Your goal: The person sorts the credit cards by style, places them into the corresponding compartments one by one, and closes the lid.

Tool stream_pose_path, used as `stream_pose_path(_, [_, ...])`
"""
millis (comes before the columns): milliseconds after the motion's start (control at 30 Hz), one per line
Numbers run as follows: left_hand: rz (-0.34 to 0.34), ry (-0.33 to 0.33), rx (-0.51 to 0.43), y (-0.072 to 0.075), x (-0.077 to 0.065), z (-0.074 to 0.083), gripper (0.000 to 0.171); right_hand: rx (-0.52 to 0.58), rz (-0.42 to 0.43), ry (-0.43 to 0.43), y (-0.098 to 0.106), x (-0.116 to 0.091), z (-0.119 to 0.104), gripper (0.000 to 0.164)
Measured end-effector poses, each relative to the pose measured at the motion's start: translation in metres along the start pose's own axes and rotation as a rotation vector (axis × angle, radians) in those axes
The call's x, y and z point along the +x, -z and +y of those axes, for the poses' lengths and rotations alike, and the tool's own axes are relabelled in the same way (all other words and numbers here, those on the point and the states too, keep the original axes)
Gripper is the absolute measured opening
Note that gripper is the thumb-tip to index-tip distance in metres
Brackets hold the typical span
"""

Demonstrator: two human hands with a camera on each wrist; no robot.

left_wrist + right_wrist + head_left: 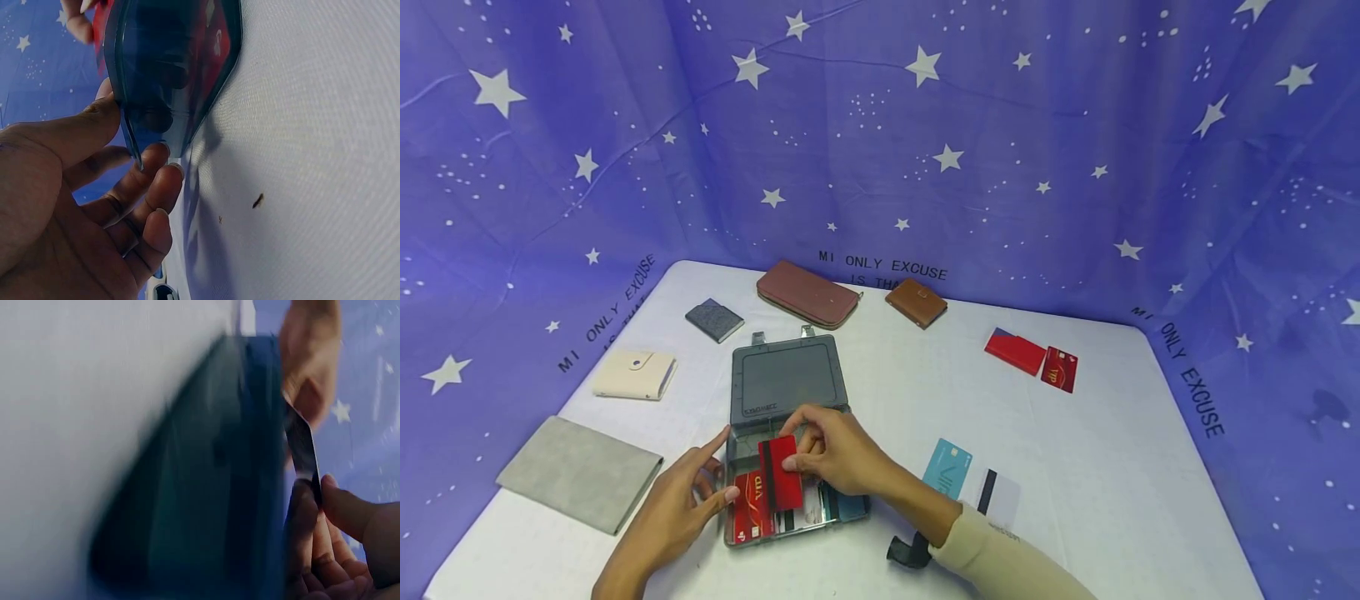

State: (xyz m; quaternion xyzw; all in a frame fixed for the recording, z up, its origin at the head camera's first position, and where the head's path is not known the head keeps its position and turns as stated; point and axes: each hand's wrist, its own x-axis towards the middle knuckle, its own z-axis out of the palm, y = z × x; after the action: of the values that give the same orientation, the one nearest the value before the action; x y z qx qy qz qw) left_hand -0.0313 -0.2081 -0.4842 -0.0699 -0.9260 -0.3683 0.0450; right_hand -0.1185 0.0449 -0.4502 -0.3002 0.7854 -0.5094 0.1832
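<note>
A grey see-through plastic case [728, 533] lies with its lid [790, 375] flipped back. My right hand [835, 450] pinches a red card with a black stripe [786, 483] by its edge, over the case. In the right wrist view this card [303, 444] shows nearly edge-on between thumb and fingers. My left hand [681, 500] holds the case's left wall; in the left wrist view the thumb is at the rim and the fingers [164, 187] are curled by the corner. Inside are a red VIP card [751, 508], a whitish card [811, 507] and a blue one [852, 506].
A blue card [947, 465] and a white striped card [998, 496] lie right of the case, near a black strap [908, 552]. A red holder [1013, 352] and red card [1060, 369] sit farther right. Several wallets, including a grey one [580, 473] and maroon one [805, 293], line the left and back.
</note>
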Motion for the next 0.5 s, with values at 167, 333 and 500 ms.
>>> stream_pose_path(167, [-0.002, -0.010, -0.010, 0.000, 0.000, -0.001, 0.079, -0.161, 0.021, 0.005, -0.025, 0.010, -0.002, 0.036])
stream_pose_path(333, [0.004, -0.024, -0.008, 0.000, 0.000, -0.002, 0.078, -0.395, 0.059, 0.071, -0.040, 0.016, -0.004, 0.037])
stream_pose_path(500, [0.000, -0.026, -0.006, 0.000, 0.000, -0.002, 0.078, -0.749, 0.054, 0.159, -0.046, 0.014, -0.006, 0.026])
